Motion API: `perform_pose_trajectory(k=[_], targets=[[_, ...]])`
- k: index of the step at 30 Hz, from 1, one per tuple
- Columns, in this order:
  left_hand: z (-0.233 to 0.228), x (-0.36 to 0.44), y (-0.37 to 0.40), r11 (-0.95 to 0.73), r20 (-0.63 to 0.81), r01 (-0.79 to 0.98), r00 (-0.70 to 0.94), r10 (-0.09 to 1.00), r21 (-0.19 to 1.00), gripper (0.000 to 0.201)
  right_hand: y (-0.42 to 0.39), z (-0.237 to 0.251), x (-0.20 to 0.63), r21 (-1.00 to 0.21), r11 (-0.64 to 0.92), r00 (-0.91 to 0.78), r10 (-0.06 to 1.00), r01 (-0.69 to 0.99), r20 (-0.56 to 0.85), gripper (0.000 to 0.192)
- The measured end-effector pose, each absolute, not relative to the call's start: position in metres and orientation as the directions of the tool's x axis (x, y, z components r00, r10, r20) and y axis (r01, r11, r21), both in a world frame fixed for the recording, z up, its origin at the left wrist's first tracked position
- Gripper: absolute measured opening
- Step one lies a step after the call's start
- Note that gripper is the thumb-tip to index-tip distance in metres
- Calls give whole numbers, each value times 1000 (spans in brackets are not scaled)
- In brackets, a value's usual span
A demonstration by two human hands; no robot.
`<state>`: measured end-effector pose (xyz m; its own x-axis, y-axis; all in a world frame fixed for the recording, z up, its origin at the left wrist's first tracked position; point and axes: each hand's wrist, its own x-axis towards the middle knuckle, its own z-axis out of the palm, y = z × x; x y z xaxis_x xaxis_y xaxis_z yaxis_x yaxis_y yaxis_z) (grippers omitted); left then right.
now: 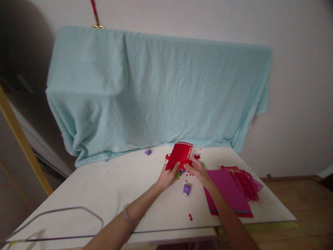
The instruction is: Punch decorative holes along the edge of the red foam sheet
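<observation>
Looking down from the head camera, both bare hands are meeting over the far middle of a white table (109,187). The left hand (168,177) is pinching the lower left edge of a red card (180,155), thumb lying on its face, holding it tilted up off the table. This card is carrying a row of small punched holes along its top and right edges. The right hand (197,170) is sitting just beside the card's lower right corner, its fingers curling down over something small under the card; whether it is truly gripping that object I cannot tell, as the card and fingers are hiding it. A purple punch (186,189) is lying on the table just in front of the hands, and another purple punch (148,151) is resting farther back to the left. Magenta sheets (229,194) are lying stacked to the right, touching a heap of red cut strips (247,180). A light blue cloth (156,93) is hanging behind the table.
</observation>
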<state>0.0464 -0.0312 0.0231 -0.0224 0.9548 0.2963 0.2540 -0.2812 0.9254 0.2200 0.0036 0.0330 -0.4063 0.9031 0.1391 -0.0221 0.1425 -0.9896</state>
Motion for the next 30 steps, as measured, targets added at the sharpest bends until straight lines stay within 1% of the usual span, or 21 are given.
perform_pose_trajectory(k=[8,19,26,30], targets=[[25,46,-32,-276,290,242,-23,957,930,47,6,29,220,-986,156,-420,892,-61,167,32],[25,45,-32,-291,302,242,-9,953,926,45,9,23,220,-984,176,-388,905,-39,177,36],[24,46,-31,-306,316,227,-8,949,925,43,6,28,218,-986,156,-432,886,-66,169,34],[21,46,-28,-312,324,239,-8,946,920,42,6,28,216,-982,166,-459,869,-89,188,32]])
